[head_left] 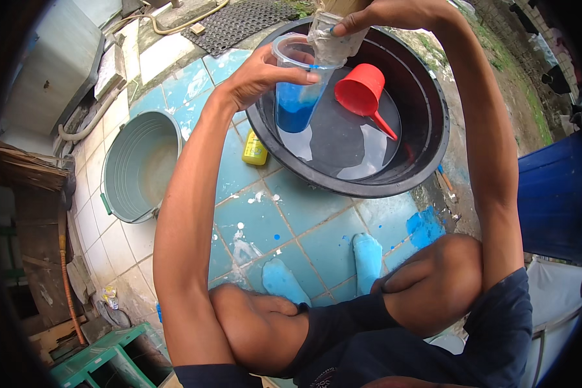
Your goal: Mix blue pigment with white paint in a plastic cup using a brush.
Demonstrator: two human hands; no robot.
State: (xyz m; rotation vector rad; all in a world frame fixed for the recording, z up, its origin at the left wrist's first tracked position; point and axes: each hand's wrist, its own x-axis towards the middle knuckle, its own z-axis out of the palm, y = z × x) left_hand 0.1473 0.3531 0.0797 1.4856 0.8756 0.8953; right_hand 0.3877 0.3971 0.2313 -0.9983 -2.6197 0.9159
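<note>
My left hand is closed around a clear plastic cup with bright blue liquid in it, held upright over a large black tub. My right hand grips a pale, smeared object with a tan upper part, held against or just over the cup's rim; its top is cut off, and I cannot make out what it is. A red dipper with a long handle lies in the tub, beside some shallow water. A small yellow bottle stands on the tiles at the tub's left.
A grey-green bucket stands at left. Behind are a rubber mat and a hose. A blue plastic object is at right, green crates at lower left. My knees and feet are on the paint-spattered tiles below.
</note>
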